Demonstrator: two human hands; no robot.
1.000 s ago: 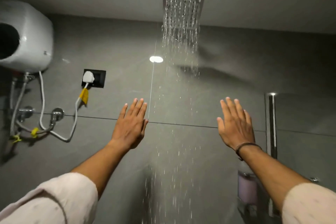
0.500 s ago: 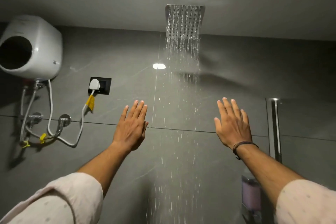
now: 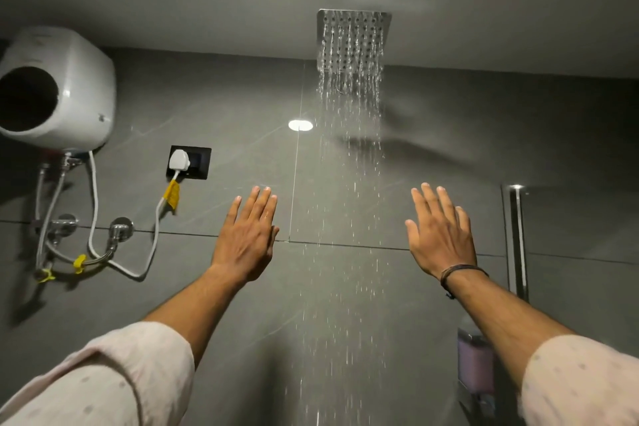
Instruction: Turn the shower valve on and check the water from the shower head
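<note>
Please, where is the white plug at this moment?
In the head view, the white plug sits in the black wall socket on the left side, to the lower right of the white water heater and up-left of the left hand.

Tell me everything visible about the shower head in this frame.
The shower head is a flat, square, shiny metal plate set close under the grey ceiling, its underside covered in rows of small nozzles. It is running: thin streams of water fall straight down in front of the grey tiled wall. Nothing touches it; both raised hands stay well below, either side of the stream.
</note>
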